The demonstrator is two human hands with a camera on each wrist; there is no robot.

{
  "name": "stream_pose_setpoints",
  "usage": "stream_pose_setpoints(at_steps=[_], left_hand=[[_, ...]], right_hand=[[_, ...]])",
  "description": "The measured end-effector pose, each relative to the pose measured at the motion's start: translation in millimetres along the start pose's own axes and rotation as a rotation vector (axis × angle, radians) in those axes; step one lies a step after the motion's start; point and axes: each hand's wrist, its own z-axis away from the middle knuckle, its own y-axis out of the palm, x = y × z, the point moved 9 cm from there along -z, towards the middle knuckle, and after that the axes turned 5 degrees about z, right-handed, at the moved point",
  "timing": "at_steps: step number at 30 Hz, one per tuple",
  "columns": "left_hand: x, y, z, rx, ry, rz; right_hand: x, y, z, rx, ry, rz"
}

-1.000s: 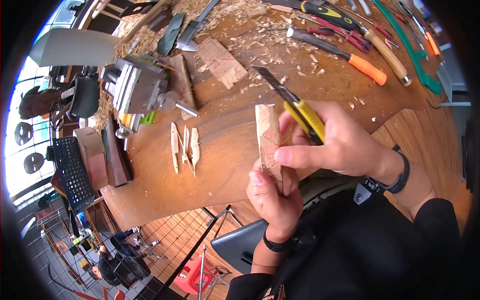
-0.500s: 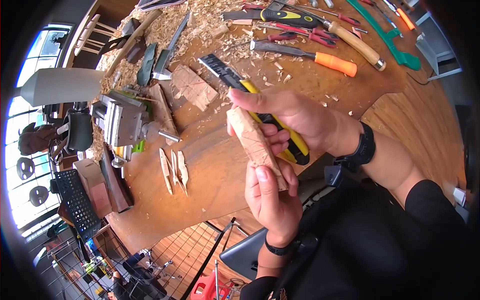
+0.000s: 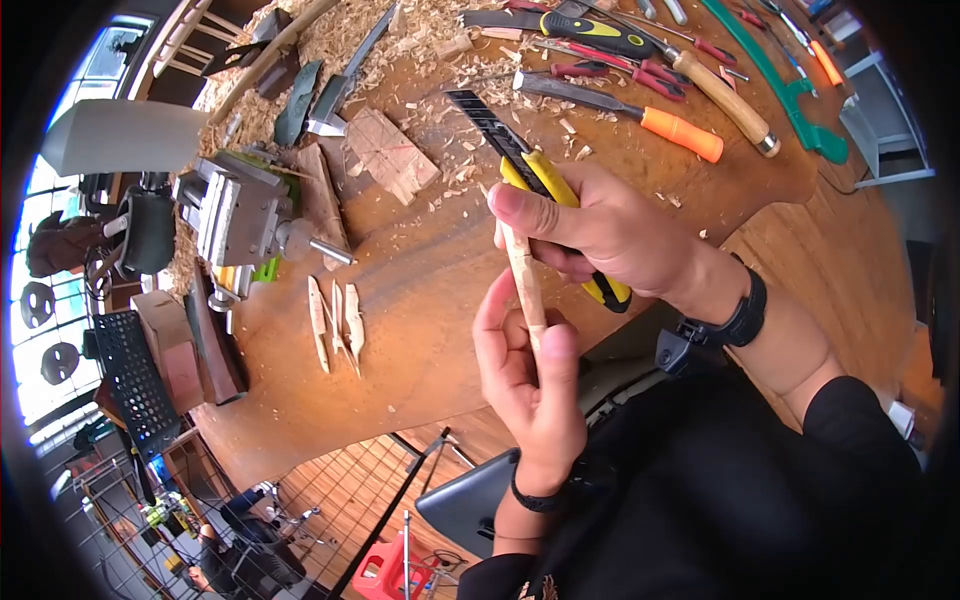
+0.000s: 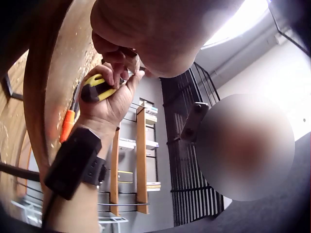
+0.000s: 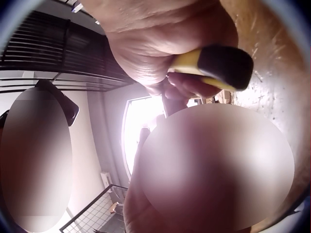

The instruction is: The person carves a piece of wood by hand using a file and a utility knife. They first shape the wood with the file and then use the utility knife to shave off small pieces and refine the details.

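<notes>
Head view is showing a narrow, pale tan wooden piece [image 3: 524, 268] between both hands, above the near part of the smooth brown tabletop [image 3: 430, 290]. It is standing nearly upright, and its surface is looking dry, with uneven, flat-cut faces. The left hand [image 3: 535, 390] is gripping its lower part with thumb and bent fingers. The right hand [image 3: 625, 235] is curling its fingers around a yellow-and-black plastic knife [image 3: 545, 178], its dark metal blade pointing far left, while the thumb is touching the wood's upper end.
</notes>
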Motion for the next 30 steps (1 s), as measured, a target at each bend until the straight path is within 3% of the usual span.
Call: stream_pose_setpoints(at_steps=[3, 4, 5, 6, 7, 8, 9, 12, 14, 24, 25, 30], left_hand=[[-10.8, -4.4, 0.8, -0.096, 0.311, -0.447], [-9.3, -9.0, 0.3, -0.112, 0.305, -0.436], [-13.5, -11.6, 0.6, -0.128, 0.346, -0.608], [-17.2, -12.4, 1.0, -0.139, 0.387, -0.787], [-17.2, -15.5, -0.2, -0.146, 0.382, -0.792], [-20.3, -15.7, -1.2, -0.151, 0.424, -0.852], [-22.4, -15.1, -1.9, -0.153, 0.464, -0.913], [-19.8, -13.5, -4.9, -0.14, 0.525, -0.956], [-18.4, -10.4, -6.0, -0.12, 0.589, -0.993], [-13.6, -8.3, -8.0, -0.065, 0.571, -1.027], [-12.9, -3.2, -3.7, -0.04, 0.601, -1.078], [-11.6, -4.7, -4.3, -0.027, 0.598, -1.069]], right_hand=[[-2.5, -4.6, -1.8, -0.073, -0.061, 0.142], [-0.1, -5.6, -1.7, -0.105, -0.114, 0.23], [-3.6, -5.5, 0.2, -0.093, -0.106, 0.238], [2.9, -13.2, 6.9, -0.197, -0.188, 0.521], [10.2, -16.6, 15.8, -0.302, -0.273, 0.798], [13.8, -13.0, 22.7, -0.205, -0.166, 0.871], [9.2, -13.0, 28.0, -0.198, -0.163, 0.865], [0.4, -2.4, 42.2, -0.162, -0.226, 1.194], [-2.9, -1.7, 45.6, -0.169, -0.204, 1.242], [-5.0, -5.5, 38.1, -0.179, -0.055, 1.402], [-3.6, -12.8, 28.6, -0.256, -0.058, 1.47], [2.1, -13.6, 16.6, -0.217, -0.189, 1.476]])
